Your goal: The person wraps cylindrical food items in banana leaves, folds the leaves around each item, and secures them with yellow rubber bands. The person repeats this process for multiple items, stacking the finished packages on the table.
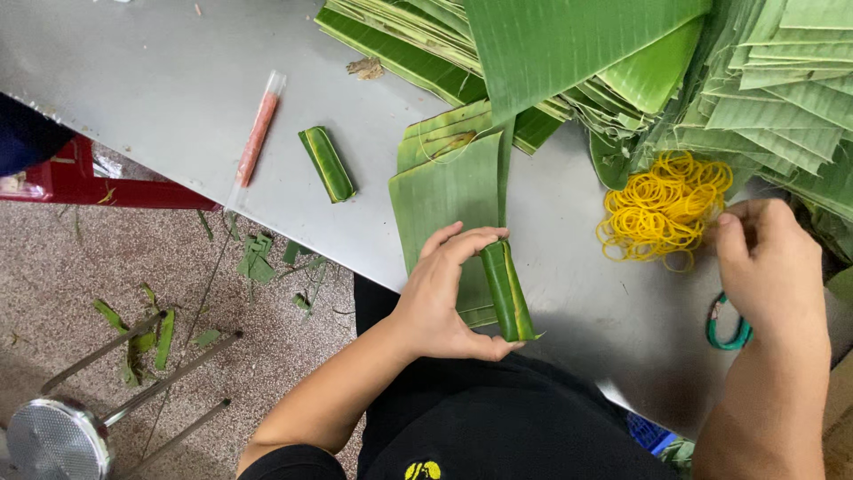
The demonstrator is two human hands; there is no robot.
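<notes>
Left hand (440, 298) clenched around rolled leaf packet (506, 292), keeping the wrap shut; right hand (769, 262), fingers pinching into yellow rubber bands (662, 206) on counter (178, 80).

The person wears black clothing (498, 418) bearing a small yellow mark (423, 470); forearms are bare.
</notes>
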